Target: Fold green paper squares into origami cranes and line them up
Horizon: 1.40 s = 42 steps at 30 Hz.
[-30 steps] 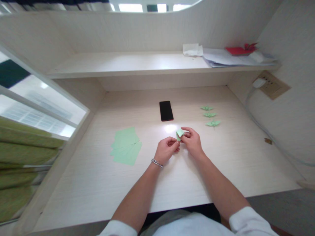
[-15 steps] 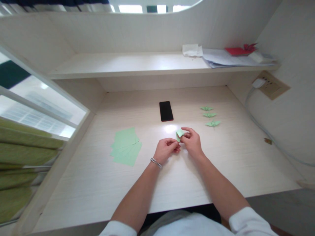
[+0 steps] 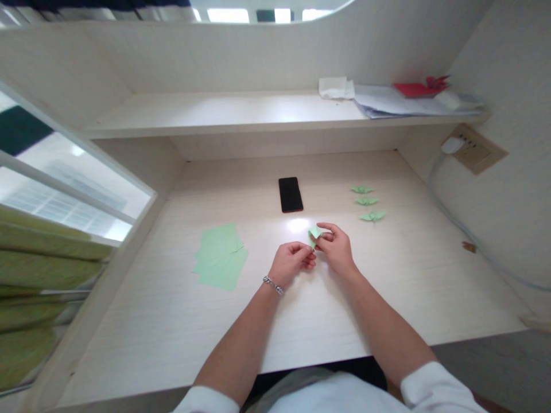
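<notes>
A small piece of folded green paper (image 3: 315, 232) is held between my two hands, just over the desk. My left hand (image 3: 294, 259) pinches its lower end between thumb and fingers. From the right, my right hand (image 3: 336, 245) grips its side, with the index finger bent over behind it. Part of the paper is hidden by my fingertips. On the desk to the right lie three green origami cranes (image 3: 365, 202) in a column. Fanned out left of my hands are several green paper sheets (image 3: 221, 255).
A black phone (image 3: 291, 195) lies beyond my hands on the desk (image 3: 142, 327). Papers (image 3: 379, 102) and a red folded piece (image 3: 435, 83) rest on the shelf above. At the right, a white cable (image 3: 447, 212) hangs from a wall socket (image 3: 482, 154).
The top of the folded paper has shifted slightly between my fingers. Both hands stay in nearly the same place.
</notes>
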{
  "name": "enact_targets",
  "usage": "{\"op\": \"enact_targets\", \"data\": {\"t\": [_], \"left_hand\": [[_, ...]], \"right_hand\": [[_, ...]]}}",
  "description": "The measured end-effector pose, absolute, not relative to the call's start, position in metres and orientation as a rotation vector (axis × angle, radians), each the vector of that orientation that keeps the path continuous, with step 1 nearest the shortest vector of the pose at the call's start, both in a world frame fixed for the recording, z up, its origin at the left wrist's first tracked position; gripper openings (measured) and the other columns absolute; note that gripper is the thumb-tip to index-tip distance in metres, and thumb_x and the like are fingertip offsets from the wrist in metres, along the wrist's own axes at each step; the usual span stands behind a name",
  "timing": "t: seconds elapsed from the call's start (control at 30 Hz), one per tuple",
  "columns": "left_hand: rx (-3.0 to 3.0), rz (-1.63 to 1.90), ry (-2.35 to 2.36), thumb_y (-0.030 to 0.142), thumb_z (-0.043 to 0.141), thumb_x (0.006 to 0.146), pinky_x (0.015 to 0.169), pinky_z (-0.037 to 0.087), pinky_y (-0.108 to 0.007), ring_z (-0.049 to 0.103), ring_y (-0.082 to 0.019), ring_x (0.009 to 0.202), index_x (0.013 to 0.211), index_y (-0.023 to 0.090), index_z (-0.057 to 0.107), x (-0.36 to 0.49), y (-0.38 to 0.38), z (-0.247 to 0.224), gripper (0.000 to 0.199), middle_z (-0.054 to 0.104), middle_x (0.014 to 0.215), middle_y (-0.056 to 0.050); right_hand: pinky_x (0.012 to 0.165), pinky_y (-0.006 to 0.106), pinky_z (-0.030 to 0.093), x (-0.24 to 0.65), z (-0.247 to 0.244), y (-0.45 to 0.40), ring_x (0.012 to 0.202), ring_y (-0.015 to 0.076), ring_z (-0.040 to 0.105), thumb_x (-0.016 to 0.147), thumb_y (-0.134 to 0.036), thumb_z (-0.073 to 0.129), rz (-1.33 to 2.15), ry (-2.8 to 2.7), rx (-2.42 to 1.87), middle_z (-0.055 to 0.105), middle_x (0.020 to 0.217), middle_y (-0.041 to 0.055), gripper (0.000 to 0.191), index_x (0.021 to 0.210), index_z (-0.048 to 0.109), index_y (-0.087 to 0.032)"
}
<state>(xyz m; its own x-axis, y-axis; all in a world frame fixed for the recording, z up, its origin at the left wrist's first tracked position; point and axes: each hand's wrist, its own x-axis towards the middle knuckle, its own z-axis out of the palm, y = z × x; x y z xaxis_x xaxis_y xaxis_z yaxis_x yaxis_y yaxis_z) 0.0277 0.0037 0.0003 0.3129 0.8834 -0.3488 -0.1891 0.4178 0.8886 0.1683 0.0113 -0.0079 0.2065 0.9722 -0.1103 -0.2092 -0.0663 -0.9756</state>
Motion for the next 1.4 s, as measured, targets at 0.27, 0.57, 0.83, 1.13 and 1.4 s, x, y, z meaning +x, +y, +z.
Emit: {"op": "enact_targets", "data": {"t": [0.27,0.57,0.83,1.13,1.4], "left_hand": [[0.906,0.837,1.02,0.031,0.074,0.069,0.052,0.052,-0.025,0.063,-0.014,0.054,0.074,0.011,0.065,0.0282,0.004,0.0002,0.023,0.068,0.066,-0.008],[0.884,0.755,0.962,0.034,0.08,0.063,0.056,0.053,-0.027,0.065,-0.015,0.057,0.077,0.01,0.065,0.0254,0.003,0.0012,0.032,0.068,0.067,-0.008],[0.885,0.783,0.959,0.043,0.073,0.07,0.052,0.051,-0.025,0.063,-0.014,0.055,0.076,0.011,0.064,0.0274,0.004,-0.004,0.034,0.068,0.067,-0.008],[0.866,0.797,0.956,0.031,0.078,0.063,0.05,0.048,-0.024,0.062,-0.014,0.054,0.07,0.011,0.061,0.028,0.0038,-0.003,0.026,0.067,0.066,-0.006],[0.838,0.76,0.92,0.026,0.08,0.06,0.052,0.048,-0.024,0.06,-0.013,0.053,0.073,0.011,0.062,0.0274,0.0023,-0.0014,0.027,0.065,0.063,-0.005]], "right_hand": [[0.058,0.028,0.053,0.1671,-0.0068,0.0104,0.055,0.0131,0.06,0.06,-0.034,0.079,1.186,-0.854,-1.234,0.066,0.065,-0.0002,0.05,0.104,0.062,-0.016],[0.056,0.027,0.052,0.1672,-0.0019,0.0113,0.054,0.0125,0.06,0.054,-0.038,0.083,1.247,-0.772,-1.251,0.066,0.066,0.0001,0.057,0.103,0.063,-0.016],[0.056,0.026,0.051,0.1663,-0.0035,0.0105,0.051,0.0113,0.057,0.054,-0.038,0.083,1.28,-0.786,-1.228,0.065,0.063,-0.0014,0.056,0.102,0.063,-0.016],[0.055,0.024,0.049,0.1665,-0.0047,0.0104,0.05,0.0105,0.056,0.056,-0.034,0.082,1.269,-0.822,-1.218,0.063,0.06,-0.0034,0.052,0.102,0.063,-0.015],[0.058,0.027,0.052,0.1669,-0.005,0.0109,0.054,0.0122,0.06,0.054,-0.036,0.083,1.278,-0.806,-1.214,0.066,0.066,-0.0013,0.055,0.102,0.063,-0.016]]}}
